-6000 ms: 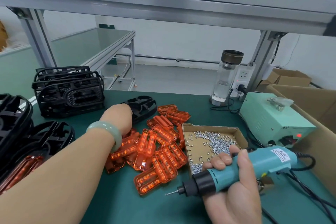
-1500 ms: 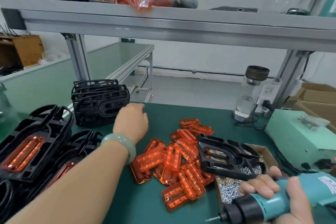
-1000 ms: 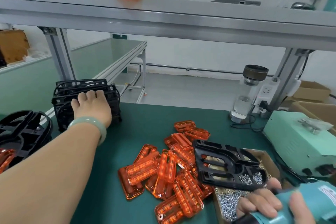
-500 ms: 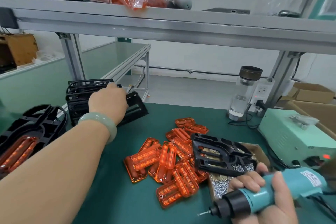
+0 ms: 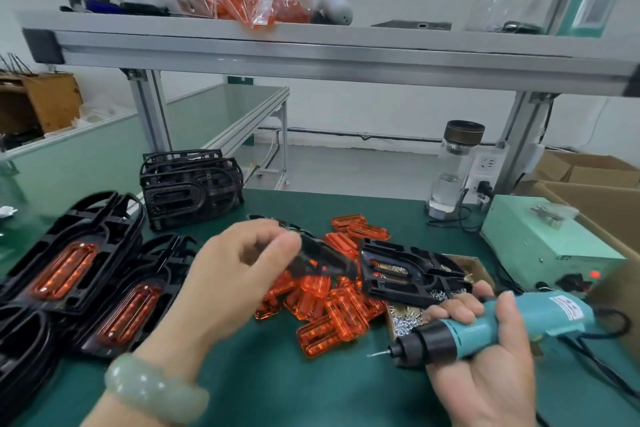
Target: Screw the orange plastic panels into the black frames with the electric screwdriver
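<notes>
Over orange panels (image 5: pixel 332 317), blurred black frame (image 5: pixel 323 258) pinched in left fingers (image 5: pixel 273 246), teal screwdriver (image 5: pixel 485 326) in right fingers (image 5: pixel 453 309)

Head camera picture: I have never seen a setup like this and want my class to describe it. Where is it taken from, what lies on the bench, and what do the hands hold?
There is no machine here: a person wears a camera on the head, looking down at their own hands. The left hand holds a black frame, blurred. The right hand grips a blue electric screwdriver. On the green bench lie a heap of orange panels, a box of screws with another frame resting on it, and, at the left, frames with panels fitted.
</notes>
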Motion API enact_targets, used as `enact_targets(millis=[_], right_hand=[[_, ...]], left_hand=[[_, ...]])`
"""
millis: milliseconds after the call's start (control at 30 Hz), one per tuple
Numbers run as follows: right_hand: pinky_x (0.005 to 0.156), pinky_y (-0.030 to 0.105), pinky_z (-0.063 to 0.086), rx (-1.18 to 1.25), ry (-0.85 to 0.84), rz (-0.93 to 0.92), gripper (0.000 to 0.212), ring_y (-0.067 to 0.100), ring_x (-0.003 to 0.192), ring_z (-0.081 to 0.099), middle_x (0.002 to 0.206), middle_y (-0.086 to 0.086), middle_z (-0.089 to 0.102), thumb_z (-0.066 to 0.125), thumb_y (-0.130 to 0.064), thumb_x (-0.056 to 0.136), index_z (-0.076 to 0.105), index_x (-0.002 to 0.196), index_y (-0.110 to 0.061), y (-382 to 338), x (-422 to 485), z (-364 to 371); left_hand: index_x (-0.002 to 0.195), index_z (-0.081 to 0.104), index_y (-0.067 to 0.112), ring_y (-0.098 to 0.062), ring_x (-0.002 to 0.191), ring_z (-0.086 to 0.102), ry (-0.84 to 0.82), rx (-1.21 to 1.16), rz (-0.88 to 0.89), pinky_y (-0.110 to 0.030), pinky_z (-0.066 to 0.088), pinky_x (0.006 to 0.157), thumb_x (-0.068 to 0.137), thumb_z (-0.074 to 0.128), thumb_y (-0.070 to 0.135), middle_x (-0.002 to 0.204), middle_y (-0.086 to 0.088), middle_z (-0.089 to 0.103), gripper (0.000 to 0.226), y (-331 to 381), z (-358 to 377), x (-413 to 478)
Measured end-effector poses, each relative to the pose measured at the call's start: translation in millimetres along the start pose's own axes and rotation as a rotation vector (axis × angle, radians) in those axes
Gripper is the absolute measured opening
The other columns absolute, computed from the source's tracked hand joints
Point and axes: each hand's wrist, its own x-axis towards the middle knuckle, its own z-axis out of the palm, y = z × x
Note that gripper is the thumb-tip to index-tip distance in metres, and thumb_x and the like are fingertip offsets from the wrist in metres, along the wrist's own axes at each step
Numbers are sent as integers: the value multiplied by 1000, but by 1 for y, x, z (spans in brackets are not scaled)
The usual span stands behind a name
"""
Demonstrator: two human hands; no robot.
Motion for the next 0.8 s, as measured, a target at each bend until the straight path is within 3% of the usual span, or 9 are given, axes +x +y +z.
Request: enact_targets(millis=[67, 133, 200, 300, 367, 467, 567, 667, 800], right_hand=[[52, 20, 49, 2, -7, -5, 78, 2, 50, 47, 64, -12, 45, 100, -32, 22, 58, 87, -23, -1, -1, -1], [53, 20, 49, -2, -12, -10, 75, 3, 50, 47, 65, -11, 45, 99, -33, 25, 58, 87, -22, -1, -1, 0], [52, 21, 49, -12, -8, -19, 74, 3, 50, 47, 65, -11, 45, 98, -33, 25, 58, 86, -22, 0, -1, 0], [53, 20, 49, -25, -5, -33, 74, 2, 50, 47, 65, -11, 45, 98, -34, 26, 58, 86, -21, 0, -1, 1], [53, 19, 49, -31, -4, -40, 70, 2, 50, 47, 65, -11, 45, 96, -33, 30, 57, 87, -21, 0, -1, 1], [53, 20, 49, -30, 1, -42, 60, 3, 50, 47, 65, -11, 44, 90, -33, 38, 57, 86, -21, 0, -2, 1], [53, 20, 49, -28, 4, -37, 50, 3, 50, 47, 66, -11, 44, 85, -33, 45, 58, 85, -21, 0, -2, 1], [54, 20, 49, -34, 16, -36, 46, 2, 50, 47, 66, -12, 44, 82, -34, 48, 57, 85, -21, 0, -3, 1], [55, 18, 48, -46, 26, -42, 44, 2, 50, 46, 65, -12, 44, 80, -34, 50, 57, 86, -21, -1, -3, 3]], left_hand=[[68, 69, 29, 12, 81, 58, 92, -2, -39, -1, 37, 66, 76, 61, 58, 86, 35, 63, 31, -7, 2, -9], [62, 68, 29, 4, 80, 61, 136, 32, -116, -6, 39, 70, 77, 72, 31, 84, 29, 65, 16, -19, 5, -13], [78, 67, 41, -3, 85, 65, 107, 30, -159, -13, 43, 76, 78, 73, 14, 97, 24, 66, 27, -28, 7, -19], [102, 58, 56, -6, 82, 68, 92, -64, -158, -6, 45, 70, 80, 69, 7, 123, 23, 57, 55, -33, 6, -26], [109, 54, 54, 0, 75, 68, 112, -224, -211, -2, 44, 60, 81, 67, 2, 110, 23, 66, 61, -38, 8, -27], [114, 55, 39, 4, 83, 67, 103, -464, -320, -3, 47, 63, 83, 62, -8, 94, 10, 73, 56, -47, 10, -28], [104, 63, 34, -3, 90, 68, 66, -504, -322, -8, 49, 70, 81, 63, -10, 97, 2, 73, 49, -53, 9, -29], [103, 68, 25, -3, 93, 67, 46, -521, -299, -9, 50, 72, 79, 64, -10, 96, 11, 73, 43, -54, 10, -30], [94, 70, 23, -4, 83, 69, 28, -587, -306, -11, 51, 67, 83, 60, -11, 90, 5, 75, 36, -49, 13, -31]])
